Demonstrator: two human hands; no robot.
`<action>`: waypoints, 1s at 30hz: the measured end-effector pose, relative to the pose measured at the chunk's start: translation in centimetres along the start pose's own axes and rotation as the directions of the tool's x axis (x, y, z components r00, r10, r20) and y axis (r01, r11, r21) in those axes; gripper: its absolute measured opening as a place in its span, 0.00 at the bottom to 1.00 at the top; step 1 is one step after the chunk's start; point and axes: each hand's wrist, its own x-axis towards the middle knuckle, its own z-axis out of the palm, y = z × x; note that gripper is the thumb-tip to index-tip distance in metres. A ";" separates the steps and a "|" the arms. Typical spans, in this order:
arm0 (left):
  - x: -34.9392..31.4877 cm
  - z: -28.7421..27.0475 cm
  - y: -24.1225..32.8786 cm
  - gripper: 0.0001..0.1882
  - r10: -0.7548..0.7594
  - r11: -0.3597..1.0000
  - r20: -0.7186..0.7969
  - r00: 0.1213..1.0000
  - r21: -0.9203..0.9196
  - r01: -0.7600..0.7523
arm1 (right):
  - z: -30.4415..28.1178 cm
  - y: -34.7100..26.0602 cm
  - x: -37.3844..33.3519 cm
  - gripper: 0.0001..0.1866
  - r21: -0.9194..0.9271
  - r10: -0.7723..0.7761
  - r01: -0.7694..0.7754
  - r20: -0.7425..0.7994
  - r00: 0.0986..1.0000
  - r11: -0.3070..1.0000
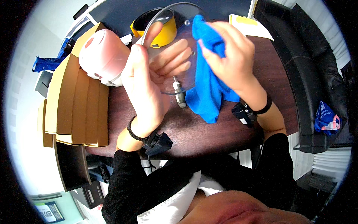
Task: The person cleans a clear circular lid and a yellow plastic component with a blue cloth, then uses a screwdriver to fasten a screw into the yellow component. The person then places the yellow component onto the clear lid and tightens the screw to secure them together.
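My left hand [143,84] grips a clear round glass lid [186,33] by its left edge, the thumb in front and the fingers showing through the glass. The lid is held up on edge above the table. At its right side, my right hand [236,56] pinches a blue cloth [209,87] against the rim. Most of the cloth hangs down below that hand. Beneath the lid, a grey-handled screwdriver [179,96] lies on the tabletop. Behind it stands a yellow pot [167,31] with a dark inside, partly covered by the glass and my fingers.
A pink rounded appliance [108,52] is at the left, next to stacked brown cardboard boxes [76,100]. A white and yellow cloth-like item [251,27] lies at the table's far right. The dark wooden table [272,86] borders a black sofa [309,67] on the right.
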 end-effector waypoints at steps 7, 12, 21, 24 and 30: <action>-0.2 0.5 -0.1 0.30 0.047 0.996 0.034 0.998 -0.080 -0.044 | -0.4 -5.7 -1.7 0.22 0.067 -0.237 0.232 0.085 0.968 0.971; -0.1 0.5 -0.1 0.30 0.027 0.996 0.056 0.998 -0.090 -0.022 | -0.7 -2.1 0.1 0.22 -0.011 -0.004 0.003 -0.037 0.999 1.000; -1.4 1.6 -1.2 0.33 0.037 0.996 0.098 0.994 0.082 -0.045 | -0.5 -1.4 0.5 0.26 -0.024 -0.020 0.018 -0.102 0.995 1.000; -1.5 0.9 -1.8 0.35 0.107 0.966 0.096 0.990 0.227 -0.126 | -1.1 -3.0 0.6 0.21 -0.023 -0.113 0.112 -0.067 0.991 0.993; -0.8 1.3 -1.3 0.41 0.019 1.000 0.150 0.989 -0.017 -0.016 | -0.7 -4.3 0.0 0.09 -0.048 -0.241 0.242 0.020 0.970 0.969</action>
